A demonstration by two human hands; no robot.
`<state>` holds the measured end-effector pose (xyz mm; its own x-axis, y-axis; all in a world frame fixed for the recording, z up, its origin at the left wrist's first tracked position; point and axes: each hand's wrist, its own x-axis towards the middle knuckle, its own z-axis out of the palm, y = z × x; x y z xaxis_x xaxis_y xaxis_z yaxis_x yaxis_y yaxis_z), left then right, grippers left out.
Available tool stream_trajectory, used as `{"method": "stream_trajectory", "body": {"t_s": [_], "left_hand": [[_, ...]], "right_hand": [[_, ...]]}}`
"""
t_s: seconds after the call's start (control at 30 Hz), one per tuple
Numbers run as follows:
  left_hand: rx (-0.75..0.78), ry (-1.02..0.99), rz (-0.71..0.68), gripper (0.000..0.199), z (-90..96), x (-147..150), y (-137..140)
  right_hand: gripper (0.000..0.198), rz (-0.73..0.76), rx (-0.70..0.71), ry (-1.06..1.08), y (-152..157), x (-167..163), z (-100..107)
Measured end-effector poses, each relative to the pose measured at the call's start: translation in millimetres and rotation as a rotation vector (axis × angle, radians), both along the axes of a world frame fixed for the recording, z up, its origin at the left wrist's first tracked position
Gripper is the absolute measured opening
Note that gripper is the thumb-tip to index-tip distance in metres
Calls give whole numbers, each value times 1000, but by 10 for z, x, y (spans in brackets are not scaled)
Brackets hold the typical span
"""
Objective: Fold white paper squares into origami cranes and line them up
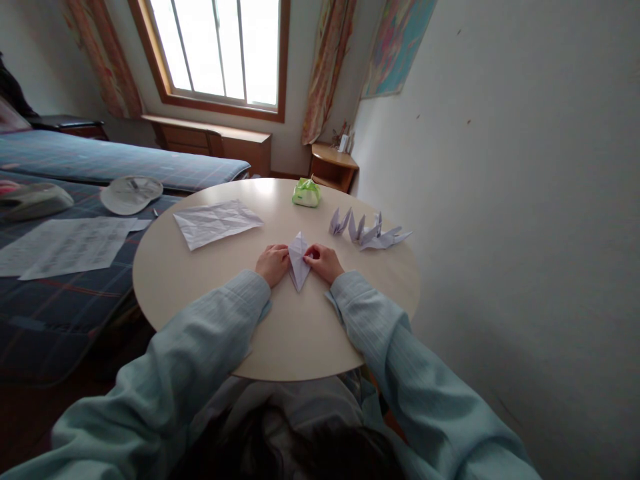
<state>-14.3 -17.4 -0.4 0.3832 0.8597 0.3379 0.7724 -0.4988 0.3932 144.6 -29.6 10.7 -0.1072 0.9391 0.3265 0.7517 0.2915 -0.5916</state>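
Note:
A white sheet of paper folded into a narrow diamond (299, 261) lies on the round table, one tip pointing away from me and one toward me. My left hand (273, 265) is closed at its left edge, the fingertips against the paper. On the opposite side my right hand (325, 263) pinches the right edge between thumb and fingers. Farther right stand several folded paper cranes (373, 235) close together. To the left rests a creased, unfolded paper sheet (219, 223).
A green tissue pack (307, 193) sits near the far rim of the round table (200, 287). Left of the table is a bed (55, 320) with printed sheets (75, 245) and a white cap (132, 195). A white wall (525, 200) rises close on the right.

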Motion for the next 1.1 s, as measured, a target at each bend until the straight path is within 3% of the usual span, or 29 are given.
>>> {"method": "stream_trajectory", "body": {"t_s": [0.33, 0.9, 1.1], "left_hand": [[-45, -69, 150, 38, 121, 47, -115], [-28, -19, 162, 5, 95, 29, -96], [-77, -78, 163, 23, 60, 18, -89]], "right_hand": [[8, 10, -5, 31, -11, 0, 18], [19, 176, 16, 147, -51, -34, 28], [24, 187, 29, 152, -48, -30, 19]]}}
